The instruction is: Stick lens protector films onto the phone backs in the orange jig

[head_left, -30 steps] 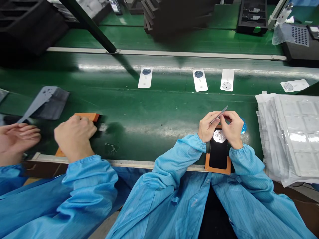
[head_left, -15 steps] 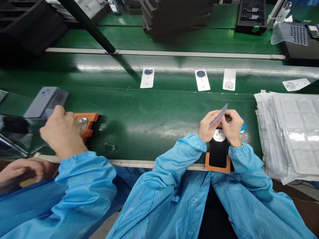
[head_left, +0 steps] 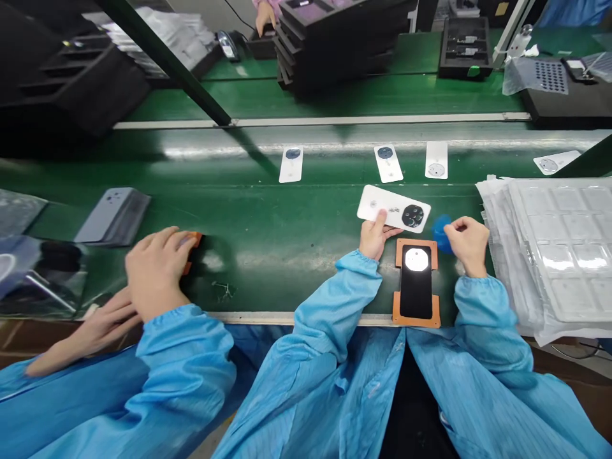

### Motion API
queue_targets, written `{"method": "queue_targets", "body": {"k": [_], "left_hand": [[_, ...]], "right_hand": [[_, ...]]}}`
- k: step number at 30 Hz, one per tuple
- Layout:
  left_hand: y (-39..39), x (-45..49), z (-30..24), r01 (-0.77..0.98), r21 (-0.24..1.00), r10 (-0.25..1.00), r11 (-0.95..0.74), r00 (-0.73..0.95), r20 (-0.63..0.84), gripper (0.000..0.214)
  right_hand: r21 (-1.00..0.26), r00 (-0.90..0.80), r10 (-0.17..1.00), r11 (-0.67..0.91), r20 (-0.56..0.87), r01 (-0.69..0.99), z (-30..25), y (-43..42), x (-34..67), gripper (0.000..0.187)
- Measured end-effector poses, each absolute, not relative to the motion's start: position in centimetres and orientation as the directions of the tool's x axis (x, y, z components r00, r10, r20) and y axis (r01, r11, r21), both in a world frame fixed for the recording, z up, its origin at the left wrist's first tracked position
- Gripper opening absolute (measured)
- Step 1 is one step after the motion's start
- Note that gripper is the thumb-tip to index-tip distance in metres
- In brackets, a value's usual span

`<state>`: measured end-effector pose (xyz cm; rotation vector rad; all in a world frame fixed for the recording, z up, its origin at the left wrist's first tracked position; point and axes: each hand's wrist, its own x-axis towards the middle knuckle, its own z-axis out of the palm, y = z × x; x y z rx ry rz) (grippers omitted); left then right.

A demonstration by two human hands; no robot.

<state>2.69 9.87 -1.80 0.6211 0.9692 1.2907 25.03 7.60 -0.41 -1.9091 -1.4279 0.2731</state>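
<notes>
Glossy green tabletop (head_left: 287,255), with stacked black trays (head_left: 329,54) along the far side. Gripped in left fingers (head_left: 381,218), thumb across its face: white panel (head_left: 398,207), dark round cluster at the end toward right fingers (head_left: 461,222). Just changed: panel turned from nearly edge-on between both sets of fingers to face in view, now in left fingers only. Meaning, apparently, one-handed support, with right fingers freed from the panel. At right fingers, tips drawn together: blue film (head_left: 440,234), pinched or merely touched, hard to tell through blur. Nearer the body, between both sets of fingers: orange holder (head_left: 398,312), bearing black slab (head_left: 415,296) and white disc (head_left: 416,259). Beyond the fingers: four loose panels (head_left: 388,164). Just right of right fingers: stacked clear trays (head_left: 561,255). Well left of left fingers: co-worker's hand (head_left: 160,271).
</notes>
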Motion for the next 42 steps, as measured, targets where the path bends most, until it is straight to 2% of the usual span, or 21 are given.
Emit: {"method": "queue_targets", "body": {"k": [3,5,7,9,11,13,16,18,20,27,33,38,42], "left_hand": [[9.1,0.9,-0.5,-0.476,0.857,0.972,0.196,-0.023,-0.235,0.066],[7.7,0.0,0.5,-0.367,0.918,0.986,0.149,-0.010,-0.164,0.062],[5.9,-0.6,1.5,-0.165,0.986,0.997,0.034,0.069,-0.023,0.050],[4.1,-1.1,2.5,0.048,0.982,0.947,-0.182,0.275,0.162,0.037],[2.6,-1.2,3.1,0.176,0.877,0.798,-0.447,0.520,0.303,0.034],[1.5,-1.1,2.9,0.257,0.701,0.645,-0.666,0.669,0.368,0.038],[0.7,-0.7,1.4,0.397,0.395,0.539,-0.829,0.756,0.372,0.041],[0.6,-0.5,0.2,0.439,0.259,0.507,-0.861,0.783,0.360,0.041],[0.6,-0.5,-0.6,0.452,0.210,0.499,-0.867,0.796,0.343,0.043],[1.1,-1.1,-1.6,0.485,0.246,0.538,-0.839,0.806,0.248,0.043],[1.9,-0.5,-1.8,0.545,0.176,0.569,-0.820,0.808,0.152,0.033],[0.9,-0.1,-2.0,0.574,0.077,0.577,-0.815,0.793,0.195,0.032],[-0.3,-0.2,-1.9,0.582,0.085,0.587,-0.808,0.785,0.198,0.034]], "right_hand": [[-0.508,0.318,0.940,-0.215,0.124,0.834,-1.1,5.9,28.5,0.023],[-0.421,0.289,0.949,-0.213,0.126,0.882,-0.8,4.2,29.3,0.028],[-0.427,0.243,0.952,-0.143,0.188,0.893,0.5,2.3,28.8,0.029],[-0.494,0.133,0.949,0.026,0.284,0.869,2.5,0.4,27.4,0.020],[-0.509,-0.064,0.916,0.277,0.397,0.815,4.2,-1.3,25.9,0.013],[-0.418,-0.282,0.826,0.504,0.488,0.756,4.9,-2.6,24.8,0.027],[-0.226,-0.465,0.707,0.648,0.532,0.727,4.0,-3.7,24.1,0.040],[-0.141,-0.500,0.680,0.656,0.536,0.741,2.9,-3.9,24.1,0.038],[-0.100,-0.521,0.674,0.656,0.524,0.748,2.0,-3.9,24.3,0.035],[-0.076,-0.552,0.675,0.664,0.489,0.744,1.4,-3.0,24.3,0.033],[-0.065,-0.611,0.711,0.669,0.348,0.741,-0.6,-2.1,24.1,0.037],[-0.068,-0.573,0.779,0.606,0.257,0.793,-1.2,-3.1,23.0,0.046],[-0.081,-0.566,0.802,0.587,0.190,0.805,-0.6,-4.4,22.7,0.048]]}}
